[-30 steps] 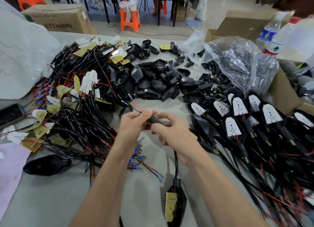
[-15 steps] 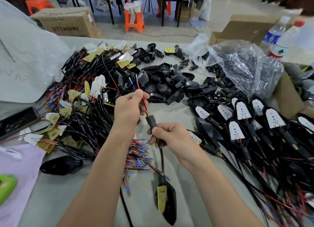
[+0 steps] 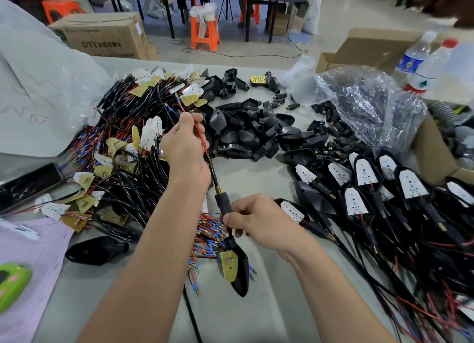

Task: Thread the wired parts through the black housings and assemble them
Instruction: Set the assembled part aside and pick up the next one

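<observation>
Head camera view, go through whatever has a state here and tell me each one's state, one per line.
left hand, pinching the red wire.
right hand, gripping the black sleeve.
red wire, threaded through black sleeve, straight between the hands.
black housing, below right hand, yellow board not seated.
finished units, white boards seated.
loose housings, empty, piled.
water bottle, capped.

A brown cardboard box (image 3: 107,32) on the floor beyond the table's far left side bears dark printed letters "DTY" on its near face; the characters that follow are too blurred to read, as is a smaller line near its top edge. The blue label on one clear plastic bottle (image 3: 411,63) and the white, green-marked label on the red-capped clear plastic bottle (image 3: 423,82) beside it cannot be read. The large white plastic sack (image 3: 38,98) carries thin zigzag scrawls, with no legible word.
</observation>
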`<state>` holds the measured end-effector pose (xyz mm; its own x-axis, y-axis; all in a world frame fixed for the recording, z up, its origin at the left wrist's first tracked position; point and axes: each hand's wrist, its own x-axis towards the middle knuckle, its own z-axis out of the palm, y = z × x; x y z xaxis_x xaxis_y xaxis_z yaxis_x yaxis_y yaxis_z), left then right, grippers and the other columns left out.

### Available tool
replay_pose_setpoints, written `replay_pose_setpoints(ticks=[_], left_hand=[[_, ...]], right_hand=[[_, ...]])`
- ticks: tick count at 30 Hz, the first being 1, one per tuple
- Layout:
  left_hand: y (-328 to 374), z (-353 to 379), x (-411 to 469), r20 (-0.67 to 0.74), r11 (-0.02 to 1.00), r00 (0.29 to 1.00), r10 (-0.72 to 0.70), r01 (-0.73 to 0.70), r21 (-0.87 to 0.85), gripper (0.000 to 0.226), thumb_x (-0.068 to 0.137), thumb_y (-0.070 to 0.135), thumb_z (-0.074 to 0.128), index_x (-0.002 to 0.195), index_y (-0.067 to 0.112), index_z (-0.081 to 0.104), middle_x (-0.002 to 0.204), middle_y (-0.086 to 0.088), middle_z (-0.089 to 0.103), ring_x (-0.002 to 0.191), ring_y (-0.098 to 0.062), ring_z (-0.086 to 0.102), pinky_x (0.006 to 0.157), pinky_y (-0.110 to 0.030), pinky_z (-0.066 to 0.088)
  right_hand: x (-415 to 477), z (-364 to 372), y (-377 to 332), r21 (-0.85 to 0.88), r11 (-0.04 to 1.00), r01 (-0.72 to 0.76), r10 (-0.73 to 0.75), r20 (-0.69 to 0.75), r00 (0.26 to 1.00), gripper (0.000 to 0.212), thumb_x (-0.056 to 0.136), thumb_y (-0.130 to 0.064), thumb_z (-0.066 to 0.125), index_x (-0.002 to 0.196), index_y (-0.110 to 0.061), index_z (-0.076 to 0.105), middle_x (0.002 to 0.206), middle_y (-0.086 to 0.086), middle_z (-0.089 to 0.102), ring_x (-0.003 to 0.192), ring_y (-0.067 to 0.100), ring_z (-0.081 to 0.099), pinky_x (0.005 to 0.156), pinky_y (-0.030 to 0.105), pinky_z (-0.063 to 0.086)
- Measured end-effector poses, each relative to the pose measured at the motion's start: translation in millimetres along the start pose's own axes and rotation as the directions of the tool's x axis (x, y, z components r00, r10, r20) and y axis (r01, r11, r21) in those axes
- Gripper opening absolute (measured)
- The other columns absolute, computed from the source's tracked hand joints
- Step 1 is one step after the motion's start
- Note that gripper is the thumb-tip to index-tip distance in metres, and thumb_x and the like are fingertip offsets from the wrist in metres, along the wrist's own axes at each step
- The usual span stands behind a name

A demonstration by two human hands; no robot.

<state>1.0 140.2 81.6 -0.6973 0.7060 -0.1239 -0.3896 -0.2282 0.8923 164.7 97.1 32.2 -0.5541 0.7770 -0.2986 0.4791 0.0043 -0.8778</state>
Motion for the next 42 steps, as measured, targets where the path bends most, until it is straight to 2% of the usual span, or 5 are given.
replay_pose_setpoints(ticks=[16,23,30,36,42], left_hand=[[-40,-67,-65,0.432,0.821,0.876,-0.216,-0.077,0.566,0.019,0.097,0.021,0.069,0.092,0.034,0.081,0.098,0.011,0.080,0.095,-0.005,0.074,0.087,-0.026,0.054],[-59,-81,-88,0.302,0.710,0.928,0.216,-0.362,0.604,0.024,0.080,0.012,0.084,0.081,0.036,0.083,0.086,0.024,0.076,0.084,0.003,0.070,0.086,-0.032,0.056],[-72,-98,-84,0.582,0.020,0.363,0.728,-0.860,0.511,0.017,0.084,0.002,0.079,0.091,0.016,0.085,0.102,0.006,0.078,0.100,-0.017,0.066,0.086,-0.041,0.055],[-67,-95,-94,0.275,0.846,0.939,0.204,-0.311,0.433,0.026,0.072,0.049,0.076,0.097,0.049,0.080,0.128,0.029,0.067,0.131,-0.002,0.056,0.105,-0.029,0.045],[-59,-94,-86,0.361,0.960,0.899,-0.247,0.174,0.221,0.059,0.077,0.059,0.073,0.133,0.046,0.062,0.126,-0.002,0.071,0.101,-0.027,0.075,0.073,-0.040,0.062]], right_hand=[[1,0,26,0.716,0.675,0.177,0.182,-0.394,0.901,0.021,0.094,0.001,0.066,0.081,-0.006,0.081,0.089,0.014,0.078,0.080,0.018,0.074,0.076,0.025,0.060],[-3,8,19,0.763,0.603,0.232,0.173,-0.409,0.896,0.019,0.094,0.001,0.066,0.085,-0.006,0.081,0.089,0.014,0.078,0.081,0.017,0.074,0.075,0.022,0.058],[-10,8,13,0.857,0.486,0.174,0.217,-0.311,0.926,0.024,0.092,0.002,0.067,0.074,-0.006,0.080,0.084,0.013,0.076,0.076,0.017,0.073,0.069,0.023,0.059],[-11,4,15,0.878,0.448,0.169,0.241,-0.301,0.923,0.033,0.093,0.002,0.066,0.065,-0.009,0.080,0.083,0.011,0.077,0.073,0.015,0.074,0.068,0.023,0.060],[-9,6,16,0.866,0.453,0.212,0.190,-0.326,0.926,0.019,0.094,0.003,0.063,0.084,-0.002,0.078,0.088,0.014,0.076,0.078,0.018,0.073,0.070,0.023,0.059]])
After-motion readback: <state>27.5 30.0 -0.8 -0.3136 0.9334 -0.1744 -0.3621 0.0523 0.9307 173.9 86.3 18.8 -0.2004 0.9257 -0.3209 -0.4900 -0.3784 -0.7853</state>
